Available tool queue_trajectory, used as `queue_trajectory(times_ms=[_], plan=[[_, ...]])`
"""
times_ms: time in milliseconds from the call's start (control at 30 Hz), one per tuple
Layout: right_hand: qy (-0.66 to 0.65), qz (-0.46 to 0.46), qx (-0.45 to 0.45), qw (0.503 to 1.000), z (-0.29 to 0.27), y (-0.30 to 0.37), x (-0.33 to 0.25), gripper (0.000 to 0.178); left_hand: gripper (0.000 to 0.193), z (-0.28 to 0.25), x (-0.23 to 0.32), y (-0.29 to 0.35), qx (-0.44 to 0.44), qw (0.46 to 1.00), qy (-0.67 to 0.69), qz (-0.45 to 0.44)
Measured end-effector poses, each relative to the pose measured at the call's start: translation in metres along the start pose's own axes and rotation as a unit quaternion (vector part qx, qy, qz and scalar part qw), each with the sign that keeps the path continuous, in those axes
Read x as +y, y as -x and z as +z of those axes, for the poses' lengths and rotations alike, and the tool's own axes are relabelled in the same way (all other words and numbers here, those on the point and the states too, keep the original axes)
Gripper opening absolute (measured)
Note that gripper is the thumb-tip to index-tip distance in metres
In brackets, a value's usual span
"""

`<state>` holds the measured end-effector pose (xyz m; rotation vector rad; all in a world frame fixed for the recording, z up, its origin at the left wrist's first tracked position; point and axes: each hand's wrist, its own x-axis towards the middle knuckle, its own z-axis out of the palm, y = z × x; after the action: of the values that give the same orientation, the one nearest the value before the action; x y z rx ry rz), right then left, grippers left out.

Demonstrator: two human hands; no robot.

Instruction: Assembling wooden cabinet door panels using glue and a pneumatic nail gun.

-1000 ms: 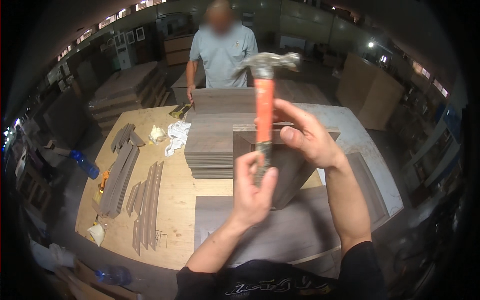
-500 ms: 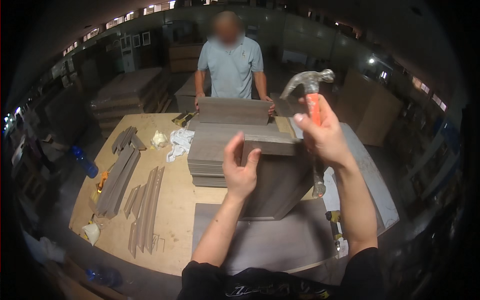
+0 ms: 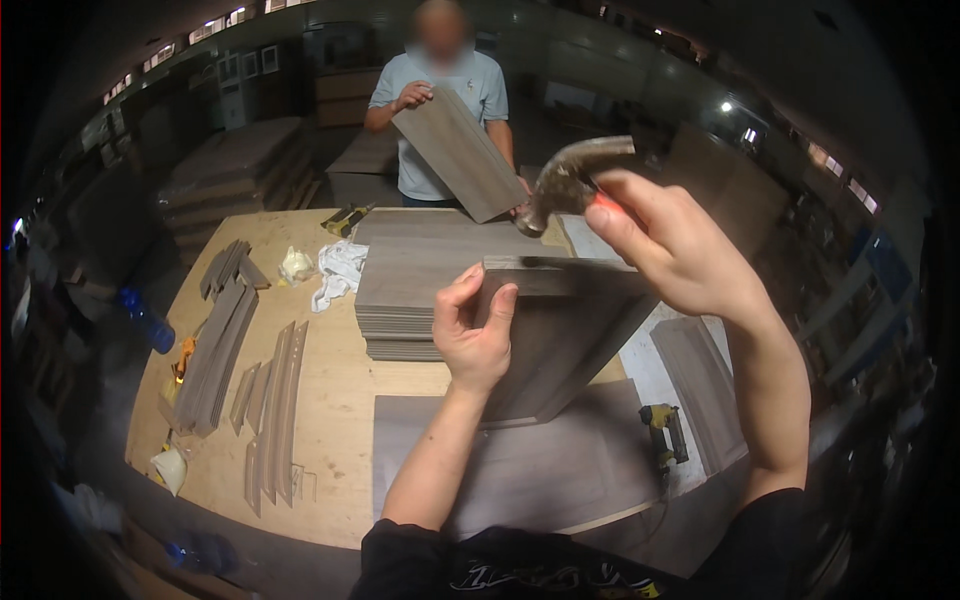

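A grey-brown wooden box-like frame (image 3: 565, 360) stands upright on a flat panel (image 3: 560, 475) in front of me. My left hand (image 3: 472, 335) grips its upper left corner, with fingers and thumb on either side of the edge. Above the frame's right side, my right hand (image 3: 690, 245) is closed round the orange handle of a claw hammer (image 3: 578, 175). The hammer's striking face points down to the left, clear of the frame's top edge, and its claw points up and right. Most of the handle is hidden in my palm.
Behind the frame lies a stack of grey-brown panels (image 3: 420, 260). Across the table a person holds a tilted board (image 3: 465, 155). Wooden strips (image 3: 215, 350), white cloth (image 3: 340, 270) and a blue bottle (image 3: 148, 320) are leftward. A yellow-black power tool (image 3: 663, 435) lies right.
My right hand has moved right and turned the hammer, so its striking face now points left instead of right. My left hand stays at the corner. The person opposite has raised and tilted the board.
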<state>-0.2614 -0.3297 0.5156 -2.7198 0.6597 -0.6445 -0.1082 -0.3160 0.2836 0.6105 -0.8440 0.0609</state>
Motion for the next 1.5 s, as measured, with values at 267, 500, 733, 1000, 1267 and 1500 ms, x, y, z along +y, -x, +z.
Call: queue_trajectory(times_ms=[267, 500, 733, 1000, 1267, 1500], plan=[[0.093, -0.019, -0.101, 0.99, 0.008, -0.017, -0.003, 0.03, 0.035, 0.002, 0.004, 0.0, -0.014, 1.0, 0.01, 0.012], [0.104, 0.003, -0.13, 0.986, 0.009, -0.016, -0.006, 0.031, 0.035, -0.001, 0.0, 0.003, -0.016, 1.0, -0.003, 0.009], [-0.017, -0.038, 0.011, 0.999, -0.006, -0.011, 0.024, 0.042, 0.036, -0.003, 0.002, 0.004, -0.028, 1.0, -0.014, -0.002], [-0.011, 0.083, 0.127, 0.988, -0.041, 0.048, 0.054, 0.052, 0.035, -0.014, 0.031, -0.034, -0.139, 0.98, -0.139, 0.026], [-0.021, 0.157, 0.11, 0.981, -0.058, 0.094, 0.096, 0.045, 0.022, -0.01, 0.071, -0.084, -0.336, 0.904, -0.263, 0.037], [0.057, 0.101, 0.073, 0.991, -0.075, 0.099, 0.139, 0.041, 0.029, 0.078, 0.1, -0.084, -0.496, 0.715, -0.435, 0.232]])
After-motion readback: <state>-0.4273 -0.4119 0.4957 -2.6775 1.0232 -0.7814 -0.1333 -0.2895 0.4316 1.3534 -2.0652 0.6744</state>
